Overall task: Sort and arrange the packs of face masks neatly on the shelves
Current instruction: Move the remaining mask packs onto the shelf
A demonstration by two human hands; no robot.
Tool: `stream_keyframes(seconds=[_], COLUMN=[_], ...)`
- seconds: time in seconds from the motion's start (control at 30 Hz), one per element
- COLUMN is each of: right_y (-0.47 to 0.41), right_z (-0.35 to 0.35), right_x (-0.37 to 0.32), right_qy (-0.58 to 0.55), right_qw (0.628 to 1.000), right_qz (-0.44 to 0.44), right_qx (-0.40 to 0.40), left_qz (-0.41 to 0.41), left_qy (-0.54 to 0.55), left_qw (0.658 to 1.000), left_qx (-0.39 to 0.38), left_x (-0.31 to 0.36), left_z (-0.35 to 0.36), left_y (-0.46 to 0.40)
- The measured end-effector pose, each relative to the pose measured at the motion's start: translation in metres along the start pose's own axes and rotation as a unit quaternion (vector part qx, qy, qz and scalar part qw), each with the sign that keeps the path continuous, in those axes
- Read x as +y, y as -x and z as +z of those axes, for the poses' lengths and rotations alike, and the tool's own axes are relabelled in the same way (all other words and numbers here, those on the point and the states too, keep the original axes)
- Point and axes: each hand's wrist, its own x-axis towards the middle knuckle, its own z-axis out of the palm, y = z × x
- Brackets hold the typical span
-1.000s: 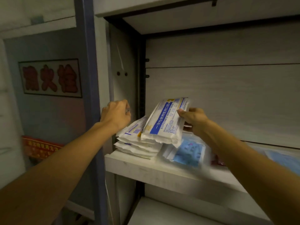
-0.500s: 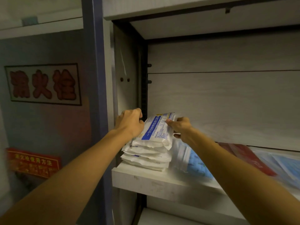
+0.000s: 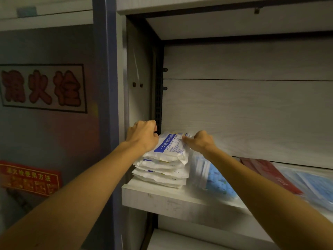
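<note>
Setting: we face a pale wood-grain shelf (image 3: 162,197) in a dim cabinet, a grey wall with red-lettered signs (image 3: 42,88) to its left.
Left hand (image 3: 143,137): our arm reaches up and forward, knuckles up, fingers curled against the left edge of the stack; what they grip we cannot tell.
Right hand (image 3: 200,141): it pinches the top pack's far right corner.
White packs: we count about five white plastic face-mask packs (image 3: 165,163), stacked at the shelf's left end; the top one bears a blue band.
Others: one clear pack of blue masks (image 3: 216,179) just right, one red pack (image 3: 270,175), and more blue masks (image 3: 315,183) beyond.
</note>
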Motion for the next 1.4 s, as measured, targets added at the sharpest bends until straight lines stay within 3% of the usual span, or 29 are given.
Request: stream_keyframes(seconds=[0.3, 0.67, 1.1, 1.4], right_y=[0.003, 0.053, 0.121, 0.199], right_z=[-0.012, -0.058, -0.146, -0.262], right_x=[0.017, 0.033, 0.099, 0.181], right_qy=[0.118, 0.293, 0.344, 0.365], right_qw=[0.993, 0.934, 0.915, 0.91], right_qz=[-0.024, -0.162, -0.139, -0.108], right_qx=[-0.006, 0.123, 0.161, 0.164], left_qz=[0.0, 0.081, 0.265, 0.304], left_qy=[-0.005, -0.014, -0.037, -0.031], left_qw=[1.0, 0.997, 0.963, 0.952], left_qx=[-0.009, 0.011, 0.023, 0.019], left_x=[-0.001, 0.032, 0.142, 0.269], left_z=[0.002, 0.009, 0.026, 0.031], left_y=[0.001, -0.001, 0.044, 0.1])
